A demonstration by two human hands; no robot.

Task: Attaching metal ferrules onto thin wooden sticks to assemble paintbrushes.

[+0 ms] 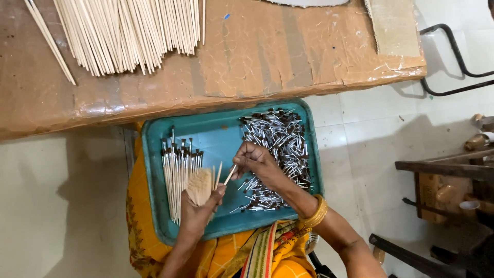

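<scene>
Pale floor tiles show beneath a brown tabletop covered in shiny tape, and just below its edge a teal tray rests on the person's lap.

One thin wooden stick lies between the two hands, tilted, its upper end pinched in the closed grip of the right hand and its lower end reaching toward the left hand. The left hand is closed around a fanned bundle of bare sticks, held upright over the middle of the tray, thumb pressed against the bundle's right side.

Directly under and to the right of the right hand spreads a loose heap of small metal ferrules with dark tips, filling the tray's right half. On the tray's left, just beside the bundle, a row of finished sticks with dark-capped ends lies side by side, caps pointing toward the tabletop.

A gold bangle circles the right wrist, above yellow patterned cloth. Farther off, a large pile of long pale sticks lies on the tabletop's far left part.
</scene>
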